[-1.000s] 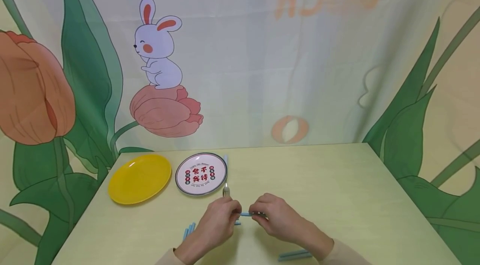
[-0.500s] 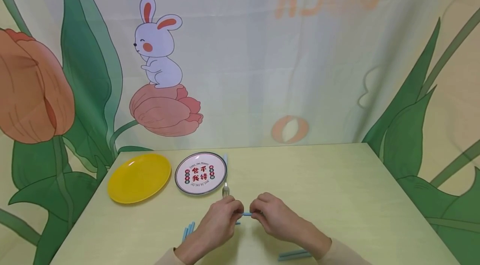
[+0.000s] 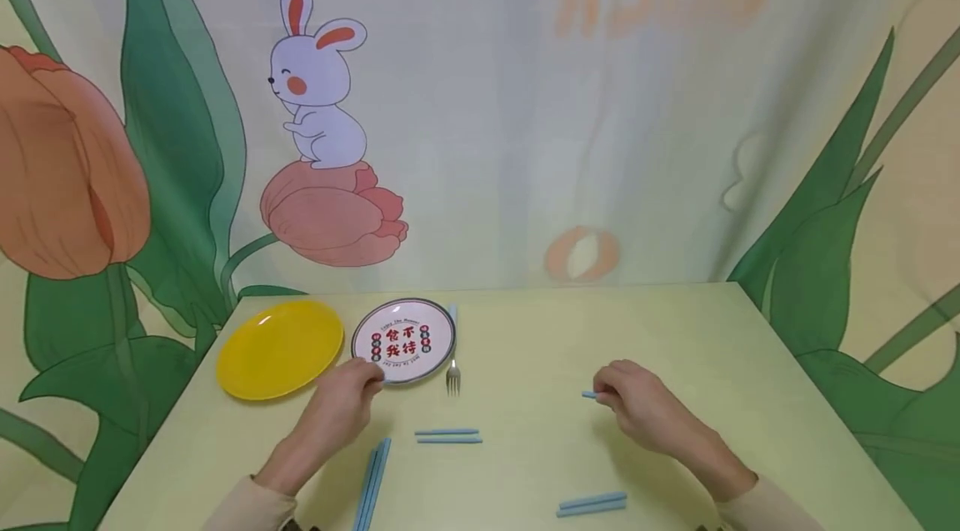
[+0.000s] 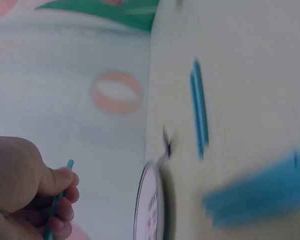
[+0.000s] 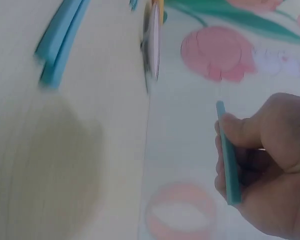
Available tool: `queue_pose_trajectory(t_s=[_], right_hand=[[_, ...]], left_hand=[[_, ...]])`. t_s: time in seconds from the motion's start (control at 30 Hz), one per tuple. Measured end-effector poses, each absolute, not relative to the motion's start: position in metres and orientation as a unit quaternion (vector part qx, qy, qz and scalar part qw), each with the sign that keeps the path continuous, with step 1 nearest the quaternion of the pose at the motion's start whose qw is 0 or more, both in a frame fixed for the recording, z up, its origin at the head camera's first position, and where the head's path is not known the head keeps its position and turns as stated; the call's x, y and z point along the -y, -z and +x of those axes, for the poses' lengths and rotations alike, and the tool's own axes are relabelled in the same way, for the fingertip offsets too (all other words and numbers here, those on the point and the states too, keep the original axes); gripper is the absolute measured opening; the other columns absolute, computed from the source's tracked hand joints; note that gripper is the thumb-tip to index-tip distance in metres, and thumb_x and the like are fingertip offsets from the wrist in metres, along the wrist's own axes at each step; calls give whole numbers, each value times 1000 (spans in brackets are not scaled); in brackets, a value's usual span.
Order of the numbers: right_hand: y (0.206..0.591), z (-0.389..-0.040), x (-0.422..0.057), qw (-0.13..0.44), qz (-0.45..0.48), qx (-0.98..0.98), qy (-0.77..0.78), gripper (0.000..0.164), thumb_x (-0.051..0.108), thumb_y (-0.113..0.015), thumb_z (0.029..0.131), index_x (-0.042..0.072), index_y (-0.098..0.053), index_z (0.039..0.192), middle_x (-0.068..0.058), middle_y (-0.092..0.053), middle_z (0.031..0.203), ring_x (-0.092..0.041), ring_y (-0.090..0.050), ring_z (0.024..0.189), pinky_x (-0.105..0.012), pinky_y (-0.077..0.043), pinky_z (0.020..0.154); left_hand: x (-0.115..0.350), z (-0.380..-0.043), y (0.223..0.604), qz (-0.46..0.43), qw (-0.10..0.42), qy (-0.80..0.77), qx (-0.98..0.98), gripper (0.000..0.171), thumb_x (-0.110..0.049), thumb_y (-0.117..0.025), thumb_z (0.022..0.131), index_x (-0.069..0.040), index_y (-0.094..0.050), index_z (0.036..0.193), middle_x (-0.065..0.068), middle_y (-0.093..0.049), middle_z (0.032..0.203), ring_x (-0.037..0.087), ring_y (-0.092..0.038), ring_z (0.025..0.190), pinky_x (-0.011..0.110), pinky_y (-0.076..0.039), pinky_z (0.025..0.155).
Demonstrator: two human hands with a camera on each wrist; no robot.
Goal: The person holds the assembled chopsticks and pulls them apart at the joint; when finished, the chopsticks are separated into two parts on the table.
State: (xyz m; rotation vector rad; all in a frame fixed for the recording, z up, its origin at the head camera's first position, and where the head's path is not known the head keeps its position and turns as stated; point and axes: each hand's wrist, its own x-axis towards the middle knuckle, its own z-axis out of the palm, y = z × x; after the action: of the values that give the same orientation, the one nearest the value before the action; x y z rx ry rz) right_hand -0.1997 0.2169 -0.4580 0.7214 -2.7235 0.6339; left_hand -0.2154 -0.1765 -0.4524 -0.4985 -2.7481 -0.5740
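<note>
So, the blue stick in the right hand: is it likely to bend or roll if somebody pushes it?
The blue stick looks straight along its visible length, so it is probably stiff. It is thin, so likely light. Its sides look flat rather than round, so it may slide more than roll.

Blue sticks [image 4: 260, 197] blur in the dim, greyish left wrist view.

hands [image 3: 645, 406] apart, 1 blue stick [image 3: 588, 394] ea | fork [image 3: 453, 379] by wht plate [image 3: 405, 339]
</note>
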Motion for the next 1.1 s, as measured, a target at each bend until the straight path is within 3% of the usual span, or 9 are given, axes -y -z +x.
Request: queue_pose_trajectory(t_s=[0.17,0.43,0.7,1.1], right_hand=[[457,-200,-210,105,347,901,-237,11,2,-67,88,12,-62,85,9,-57,83,-4,-46,78,-19,-46,65],[460,-196,-207,99,337,905,-240,14,1,-70,86,13,-63,83,10,-56,81,-2,-45,75,-18,-46,64],[458,-195,-206,97,340,904,-241,15,4,-70,86,15,-62,82,11,-56,80,-2,-45,75,-18,-46,64],[457,-193,-204,93,344,902,-244,11,5,-69,87,14,-63,83,11,-57,81,-1,-44,75,-17,-45,64]], left_hand=[[163,-211,459,-218,121,231,940,5,-2,-73,83,-7,-72,83,-3,-64,79,11,-59,73,27,-54,69],[154,-209,469,-211,121,246,938,7,-2,-76,80,-7,-71,80,-7,-57,71,3,-48,63,16,-45,56],[149,-211,469,-209,77,253,941,3,-5,-68,85,-4,-71,85,-6,-58,75,5,-48,64,17,-44,57],[142,-213,467,-221,77,257,938,10,0,-64,81,-6,-71,86,-5,-57,76,5,-47,65,17,-44,57]])
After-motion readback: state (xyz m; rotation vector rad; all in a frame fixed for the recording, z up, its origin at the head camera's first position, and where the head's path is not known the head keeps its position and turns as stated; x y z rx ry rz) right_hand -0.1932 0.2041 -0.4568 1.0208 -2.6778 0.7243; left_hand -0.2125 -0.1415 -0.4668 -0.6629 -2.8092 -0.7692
